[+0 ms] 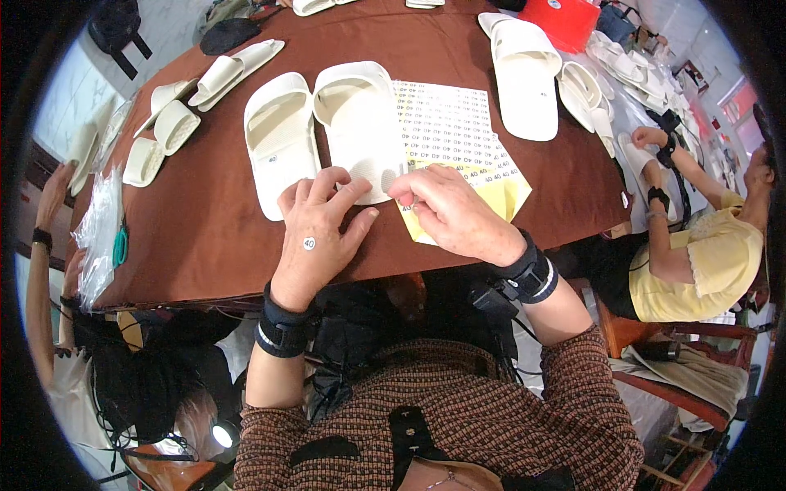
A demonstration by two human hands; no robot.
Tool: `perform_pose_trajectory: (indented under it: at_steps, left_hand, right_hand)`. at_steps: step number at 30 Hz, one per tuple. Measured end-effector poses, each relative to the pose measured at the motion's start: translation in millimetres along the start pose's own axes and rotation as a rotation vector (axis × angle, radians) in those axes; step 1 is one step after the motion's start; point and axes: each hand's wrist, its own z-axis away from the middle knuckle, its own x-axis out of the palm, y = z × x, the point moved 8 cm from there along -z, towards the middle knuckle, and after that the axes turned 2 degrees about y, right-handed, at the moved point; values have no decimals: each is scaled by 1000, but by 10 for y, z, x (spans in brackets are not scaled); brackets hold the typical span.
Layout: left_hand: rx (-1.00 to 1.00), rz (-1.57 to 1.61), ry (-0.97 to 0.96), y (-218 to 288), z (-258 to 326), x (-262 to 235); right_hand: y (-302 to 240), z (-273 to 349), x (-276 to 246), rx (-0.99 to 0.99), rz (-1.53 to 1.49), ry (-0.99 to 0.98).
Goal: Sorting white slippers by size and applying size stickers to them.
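Observation:
A pair of cream slide slippers lies side by side in front of me, toes away: the left slipper (262,176) has a small printed label on its insole, and none shows on the right slipper (352,123). My left hand (315,225) rests over their heel ends with its fingers spread, and a round white sticker is on its back. Over the yellow backing of a sticker sheet (446,123), beside the right slipper's heel, my right hand (458,211) is closed in a pinch. Anything between those fingertips is too small to make out.
Another labelled slipper (528,90) lies beyond the sheet. More slippers (168,127) sit at the left, near clear plastic bags (98,229) and green-handled scissors (121,245). A red container (565,20) stands far right. Co-workers are at both sides, including one in yellow (696,270).

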Motion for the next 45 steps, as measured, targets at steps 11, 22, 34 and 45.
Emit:
perform_pose_trajectory:
  at_steps: [11, 22, 34, 45]
  left_hand:
    - [-5, -16, 21, -5, 20, -12]
    - [-9, -14, 20, 6, 17, -13]
    - [-16, -10, 10, -19, 15, 2]
    - [-17, -6, 6, -23, 18, 7]
  right_hand:
    - [-5, -4, 3, 22, -14, 27]
    - [-24, -13, 16, -2, 25, 2]
    - [-8, -11, 12, 8, 6, 17]
    - [-13, -15, 22, 8, 37, -6]
